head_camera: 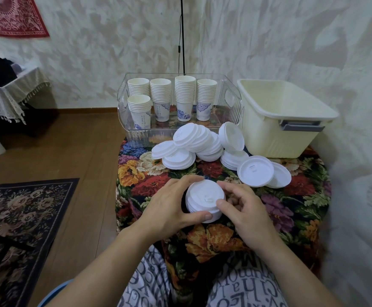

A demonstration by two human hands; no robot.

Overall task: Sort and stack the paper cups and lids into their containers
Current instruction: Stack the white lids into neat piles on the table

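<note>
- Head view: the left hand and right hand cup a short stack of lids between them, fingers pressed against its sides, on the floral cloth near the person.
- To do this well, I judge the rims should be squared up all round before lifting (a skewed stack will likely slide apart).
- Loose lids lie heaped beyond, just in front of the clear bin holding stacked paper cups.
- The cream tub, far right, looks empty: probably where the lids go.
- The path there passes over two lids; the table edge drops off left.
</note>
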